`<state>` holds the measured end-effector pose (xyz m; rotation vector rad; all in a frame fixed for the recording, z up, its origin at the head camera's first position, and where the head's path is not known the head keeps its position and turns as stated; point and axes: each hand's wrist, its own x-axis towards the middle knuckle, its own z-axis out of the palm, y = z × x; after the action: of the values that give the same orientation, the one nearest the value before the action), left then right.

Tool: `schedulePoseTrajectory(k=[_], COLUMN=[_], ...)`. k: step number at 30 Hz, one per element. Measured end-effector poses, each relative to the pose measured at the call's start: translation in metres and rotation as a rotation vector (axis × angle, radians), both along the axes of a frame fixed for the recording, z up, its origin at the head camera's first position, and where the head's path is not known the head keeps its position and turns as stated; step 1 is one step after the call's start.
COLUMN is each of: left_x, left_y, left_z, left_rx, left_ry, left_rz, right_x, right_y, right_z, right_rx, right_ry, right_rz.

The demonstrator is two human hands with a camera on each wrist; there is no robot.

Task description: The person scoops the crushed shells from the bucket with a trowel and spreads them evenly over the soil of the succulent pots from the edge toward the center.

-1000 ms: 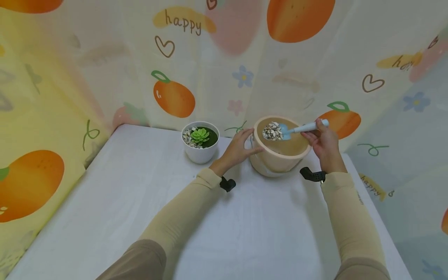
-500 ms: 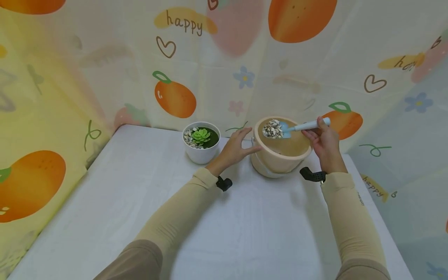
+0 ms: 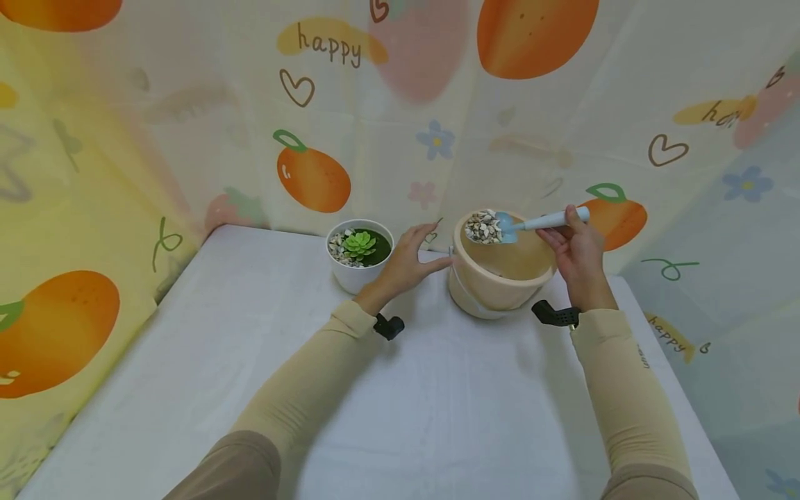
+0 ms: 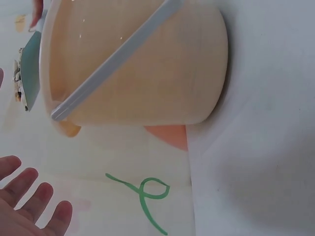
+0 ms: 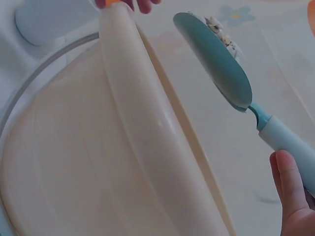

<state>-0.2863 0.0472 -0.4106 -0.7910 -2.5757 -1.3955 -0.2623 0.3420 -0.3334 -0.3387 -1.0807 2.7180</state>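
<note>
My right hand (image 3: 578,253) grips the pale blue handle of a small trowel (image 3: 545,221). Its scoop, heaped with small pale and dark pebbles (image 3: 483,227), is held level over the mouth of a peach bucket (image 3: 494,295). In the right wrist view, the underside of the trowel (image 5: 216,61) shows above the bucket rim. My left hand (image 3: 403,264) hangs in the air between the bucket and a white pot (image 3: 355,279), fingers spread and holding nothing. A green succulent (image 3: 359,244) sits in that pot with pebbles on its left side and a dark green surface on the right.
The bucket and the pot stand near the back edge of a table with a white cloth (image 3: 400,417). A fruit-printed curtain (image 3: 387,167) rises right behind them. The bucket's grey handle (image 4: 115,61) is folded down against its side.
My left hand has come off the bucket rim and moved left toward the white pot. The loaded trowel has risen slightly and shifted a little left over the bucket.
</note>
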Motion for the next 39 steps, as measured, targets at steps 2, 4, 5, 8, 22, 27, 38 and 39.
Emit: schedulePoseTrajectory(k=[2, 4, 5, 8, 22, 27, 38, 39], left_x=[0.000, 0.000, 0.000, 0.001, 0.000, -0.002, -0.002, -0.003], left_y=[-0.004, -0.007, -0.009, -0.014, -0.037, -0.046, -0.066, -0.068], left_z=[0.002, 0.003, 0.004, 0.007, 0.012, 0.011, 0.007, 0.008], left_rx=[-0.003, -0.009, -0.012, -0.036, 0.016, 0.048, 0.037, 0.039], left_ry=[0.006, 0.006, 0.008, 0.013, -0.009, -0.002, -0.016, -0.018], left_rz=[0.002, 0.004, 0.004, 0.009, 0.066, 0.075, 0.094, 0.098], right_x=[0.000, 0.000, 0.000, -0.001, -0.008, -0.014, -0.022, -0.023], right_y=[-0.003, -0.006, -0.008, -0.013, -0.041, -0.056, -0.082, -0.084], right_z=[0.000, 0.001, 0.001, 0.002, -0.002, -0.004, -0.006, -0.005], right_rx=[0.012, 0.018, 0.025, 0.031, 0.000, 0.034, 0.083, 0.085], right_ry=[0.006, 0.009, 0.010, 0.015, 0.043, 0.043, 0.005, 0.002], right_rz=[-0.001, -0.003, -0.004, -0.007, -0.015, -0.001, 0.005, 0.004])
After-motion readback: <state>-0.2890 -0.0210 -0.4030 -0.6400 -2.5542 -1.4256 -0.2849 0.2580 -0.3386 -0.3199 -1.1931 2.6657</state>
